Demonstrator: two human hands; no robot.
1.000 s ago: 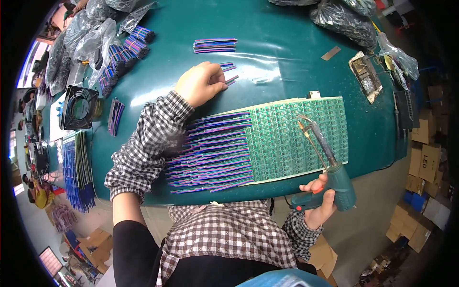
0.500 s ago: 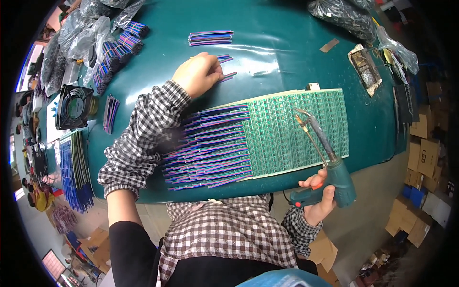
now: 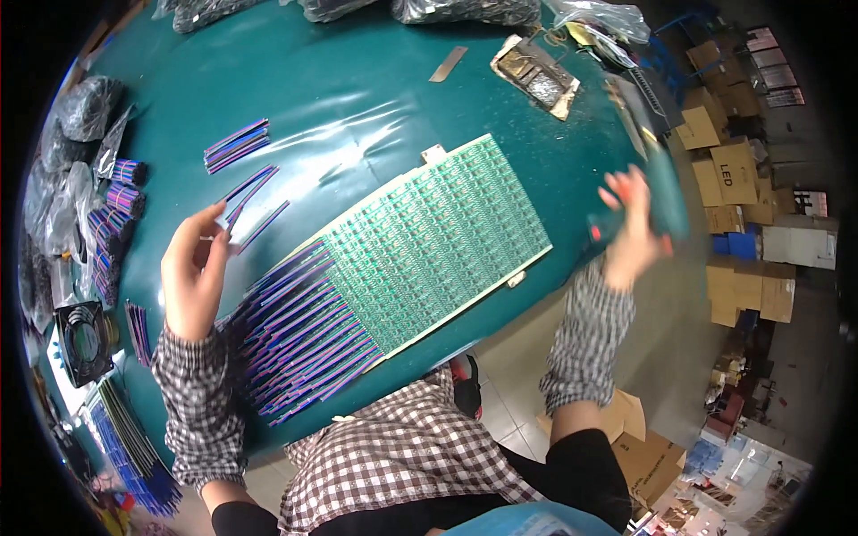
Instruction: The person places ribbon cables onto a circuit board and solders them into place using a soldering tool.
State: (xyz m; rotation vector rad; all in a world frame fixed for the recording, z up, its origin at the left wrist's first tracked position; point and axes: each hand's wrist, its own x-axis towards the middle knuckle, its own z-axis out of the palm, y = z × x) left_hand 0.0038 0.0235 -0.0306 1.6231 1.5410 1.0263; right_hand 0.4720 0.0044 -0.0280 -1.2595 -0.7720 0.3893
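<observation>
My left hand pinches the near end of a thin multi-coloured ribbon wire in a small loose group on the green table. Beside it lies another short wire. In my right hand is a teal soldering gun with red parts, raised over the table's right edge; hand and gun are smeared by motion, and the tip is hard to make out. Between my hands a panel of green circuit boards lies at a slant. Rows of purple, blue and black wires extend from its left side.
A wire bundle lies farther off. At the back right are a soiled soldering tray and a metal strip. A black fan, banded wire bundles and plastic bags line the left side. Cardboard boxes stand at right.
The view has turned to the right. My right hand has swung the soldering gun outward, away from the board panel. My left hand stays at the loose wires, now with the fingertips on one end.
</observation>
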